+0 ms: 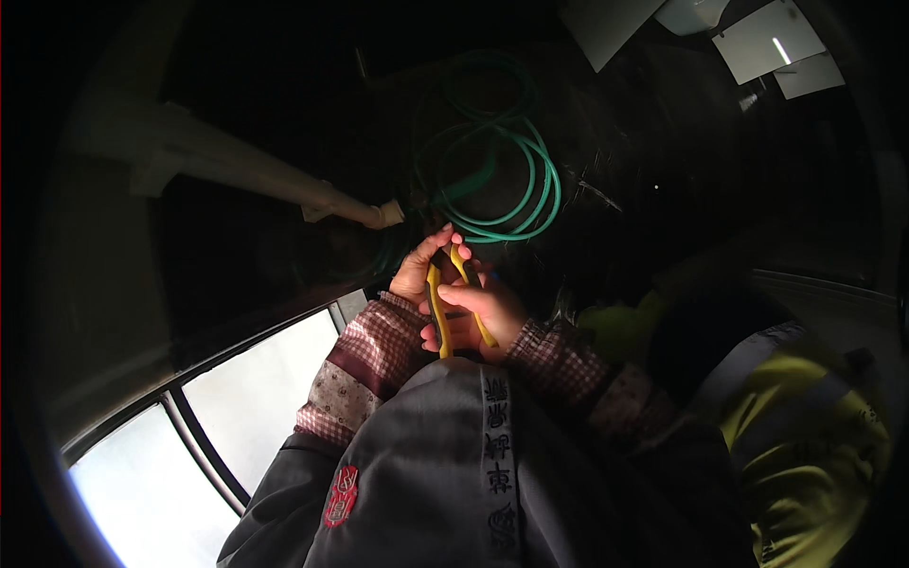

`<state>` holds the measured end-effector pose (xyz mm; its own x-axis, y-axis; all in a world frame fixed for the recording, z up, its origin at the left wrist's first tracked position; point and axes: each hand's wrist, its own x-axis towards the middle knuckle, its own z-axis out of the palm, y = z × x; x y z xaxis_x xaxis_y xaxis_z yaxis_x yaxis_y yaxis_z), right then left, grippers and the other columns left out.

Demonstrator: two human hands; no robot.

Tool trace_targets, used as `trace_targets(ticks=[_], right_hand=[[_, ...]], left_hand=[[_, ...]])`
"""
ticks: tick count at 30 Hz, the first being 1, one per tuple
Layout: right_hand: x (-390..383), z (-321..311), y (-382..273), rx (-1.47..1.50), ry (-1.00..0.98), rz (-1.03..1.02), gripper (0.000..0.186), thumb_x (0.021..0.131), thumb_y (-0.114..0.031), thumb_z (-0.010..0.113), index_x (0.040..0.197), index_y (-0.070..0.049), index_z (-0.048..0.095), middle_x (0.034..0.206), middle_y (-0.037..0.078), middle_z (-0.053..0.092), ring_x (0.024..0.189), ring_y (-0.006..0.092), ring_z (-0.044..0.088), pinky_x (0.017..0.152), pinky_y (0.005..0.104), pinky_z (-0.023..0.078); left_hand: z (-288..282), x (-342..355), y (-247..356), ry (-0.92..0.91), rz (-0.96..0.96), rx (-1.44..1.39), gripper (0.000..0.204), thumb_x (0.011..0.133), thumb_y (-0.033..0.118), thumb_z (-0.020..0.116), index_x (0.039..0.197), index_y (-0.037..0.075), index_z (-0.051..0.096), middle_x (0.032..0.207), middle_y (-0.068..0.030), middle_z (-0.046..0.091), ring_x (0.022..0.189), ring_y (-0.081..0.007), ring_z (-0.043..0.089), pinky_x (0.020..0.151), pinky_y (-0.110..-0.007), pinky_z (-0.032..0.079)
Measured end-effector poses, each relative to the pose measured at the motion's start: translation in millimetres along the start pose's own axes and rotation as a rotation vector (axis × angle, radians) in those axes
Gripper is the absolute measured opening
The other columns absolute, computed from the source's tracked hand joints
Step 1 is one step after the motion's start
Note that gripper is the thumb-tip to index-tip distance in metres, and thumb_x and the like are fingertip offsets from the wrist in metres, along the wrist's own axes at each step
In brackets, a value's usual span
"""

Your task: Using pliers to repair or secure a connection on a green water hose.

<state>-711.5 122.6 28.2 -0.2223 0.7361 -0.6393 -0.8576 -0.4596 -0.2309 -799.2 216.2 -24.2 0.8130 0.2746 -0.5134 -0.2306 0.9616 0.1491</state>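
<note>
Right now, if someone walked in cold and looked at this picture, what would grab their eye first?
Most likely the yellow-handled pliers at the centre, gripped by the right hand with the left hand up at the tool's head. Just above them a coil of green hose stands out against the dark background. At lower left a bright window glows, and at lower right is a person's yellow high-visibility vest.

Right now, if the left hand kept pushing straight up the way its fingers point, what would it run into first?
Probably the coiled green cable. The left hand points up past the yellow-handled pliers, and the coil's lower loops hang just beyond its fingertips. The scene is dark, so depth is unclear; the hand might pass in front.
</note>
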Motion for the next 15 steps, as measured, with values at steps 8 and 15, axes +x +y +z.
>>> trace_targets(ticks=[8, 15], right_hand=[[-25, 53, -1, -1.819, 0.619, -0.154, 0.08, 0.063, -0.048, 0.065, 0.108, 0.01, 0.035, 0.099, 0.023, 0.048, 0.094, 0.0303, 0.052, 0.076, 0.0401, 0.045], [-11, 45, 1, -1.844, 0.741, 0.0, 0.088, 0.059, -0.023, 0.063, 0.126, 0.003, 0.012, 0.108, 0.024, 0.04, 0.095, 0.0358, 0.051, 0.08, 0.0413, 0.044]], left_hand=[[-10, 14, 1, 0.053, 0.065, -0.081, 0.009, 0.076, 0.011, 0.058, 0.08, 0.007, 0.052, 0.071, -0.0035, 0.055, 0.069, -0.0188, 0.054, 0.074, -0.034, 0.042], [-22, 30, -6, 0.102, 0.092, -0.022, 0.014, 0.08, 0.019, 0.053, 0.078, 0.005, 0.051, 0.069, -0.0072, 0.055, 0.07, -0.0211, 0.053, 0.072, -0.034, 0.044]])
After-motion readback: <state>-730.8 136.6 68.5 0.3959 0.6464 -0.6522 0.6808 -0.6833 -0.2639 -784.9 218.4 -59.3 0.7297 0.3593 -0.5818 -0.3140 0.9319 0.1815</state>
